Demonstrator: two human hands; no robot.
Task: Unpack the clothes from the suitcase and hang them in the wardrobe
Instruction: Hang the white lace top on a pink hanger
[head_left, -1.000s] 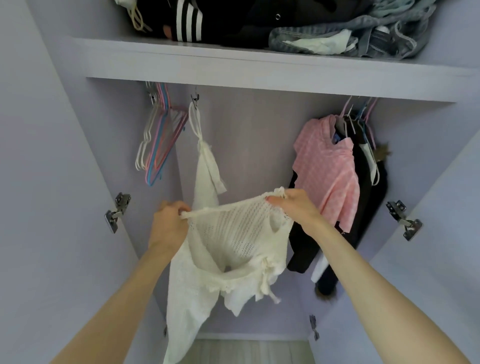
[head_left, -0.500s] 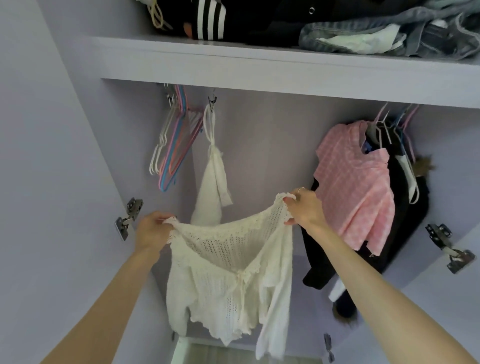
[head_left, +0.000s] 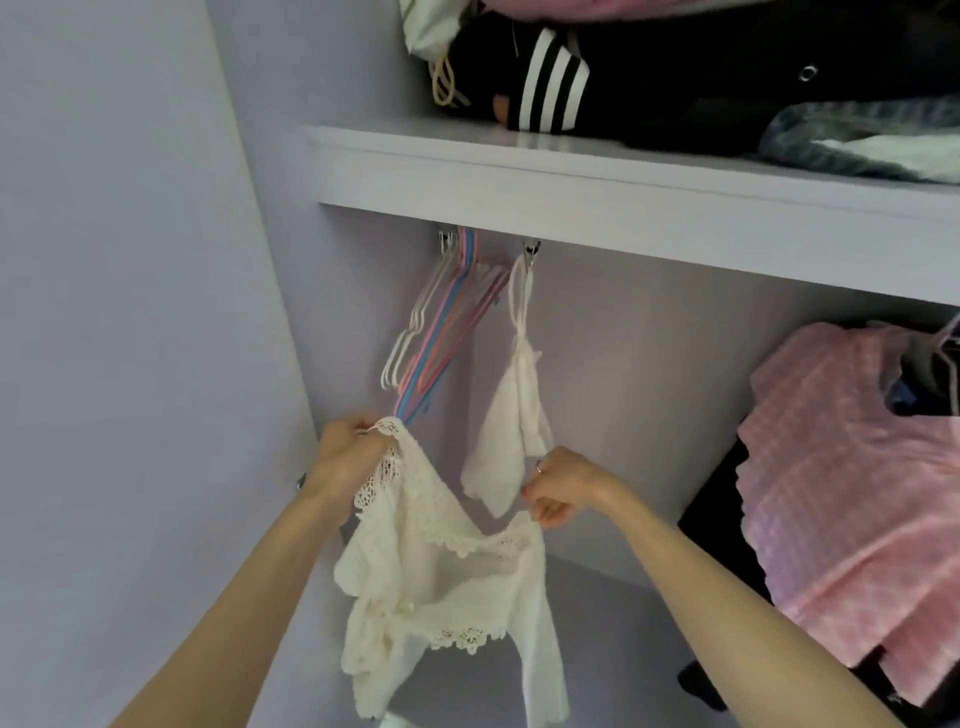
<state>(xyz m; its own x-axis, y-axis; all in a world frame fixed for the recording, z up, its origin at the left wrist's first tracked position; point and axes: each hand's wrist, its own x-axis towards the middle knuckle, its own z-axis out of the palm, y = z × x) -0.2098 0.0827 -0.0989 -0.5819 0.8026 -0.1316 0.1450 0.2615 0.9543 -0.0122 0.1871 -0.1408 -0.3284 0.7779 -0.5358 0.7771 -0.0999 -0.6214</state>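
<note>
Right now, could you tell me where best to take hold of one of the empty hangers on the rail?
Judging by their pose, grip the lower bar of an outermost hanger in the empty hangers, coming from below and the front. They hang bunched and tilted from the rail under the shelf, their hooks crowded. Both hands, left hand and right hand, grip the white knit top.

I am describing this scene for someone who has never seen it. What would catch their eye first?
First, the white crochet cardigan in the lower middle, held up by its top edge between the left hand and the right hand. Behind it, a bunch of empty pastel hangers and a small white garment hang under the shelf. At the right edge hangs a pink checked top, bright against dark clothes.
</note>
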